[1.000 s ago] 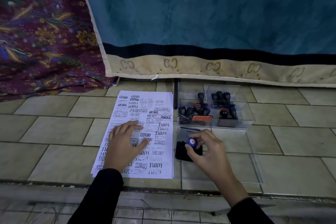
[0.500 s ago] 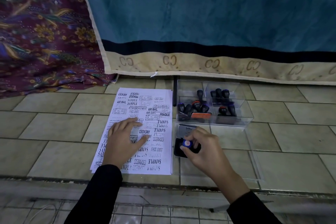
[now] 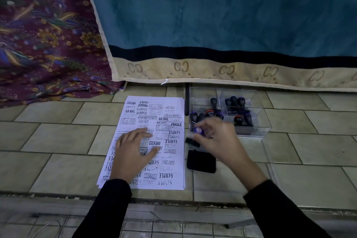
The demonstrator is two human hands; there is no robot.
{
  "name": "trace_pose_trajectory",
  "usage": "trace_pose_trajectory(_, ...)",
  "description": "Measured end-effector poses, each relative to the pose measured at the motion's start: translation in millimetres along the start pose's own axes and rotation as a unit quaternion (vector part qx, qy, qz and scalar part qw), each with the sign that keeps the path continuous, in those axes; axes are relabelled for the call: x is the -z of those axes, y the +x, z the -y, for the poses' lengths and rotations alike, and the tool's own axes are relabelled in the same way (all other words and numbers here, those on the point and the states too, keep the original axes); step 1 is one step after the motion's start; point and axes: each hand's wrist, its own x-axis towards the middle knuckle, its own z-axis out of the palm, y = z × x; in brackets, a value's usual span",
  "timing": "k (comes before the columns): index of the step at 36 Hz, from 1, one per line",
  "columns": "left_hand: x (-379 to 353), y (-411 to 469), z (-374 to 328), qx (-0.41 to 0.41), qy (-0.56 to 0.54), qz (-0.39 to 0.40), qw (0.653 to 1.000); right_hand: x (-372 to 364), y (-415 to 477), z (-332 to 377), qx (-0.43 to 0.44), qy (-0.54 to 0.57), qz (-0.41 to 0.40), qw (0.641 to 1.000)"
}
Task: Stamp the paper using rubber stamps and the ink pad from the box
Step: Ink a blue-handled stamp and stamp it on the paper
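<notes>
Just off the paper (image 3: 174, 170) edge, the right hand (image 3: 218, 141) pinches a stamp (image 3: 198, 131); left hand (image 3: 133, 150) lies flat on it.

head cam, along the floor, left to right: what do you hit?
Left to right: patterned cloth → paper → ink pad → clear box. Skipped for overlap: left hand resting on the paper, right hand holding a stamp by the pad.
</notes>
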Motion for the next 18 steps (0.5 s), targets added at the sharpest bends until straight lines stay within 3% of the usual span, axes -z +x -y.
trace_pose_trajectory(3, -1, 0, 2, 0.001, 0.001, 0.0, 1.0, -3, 40, 10, 0.024, -0.002, -0.049, 0.998)
trace_pose_trajectory(7, -2, 0, 3, -0.002, 0.002, -0.002, 1.0, -23, 94, 12, 0.027, -0.028, -0.051, 0.998)
trace_pose_trajectory(18, -2, 1, 3, -0.002, 0.002, -0.007, 1.0, -82, 149, -12, 0.003, -0.097, 0.027, 0.995)
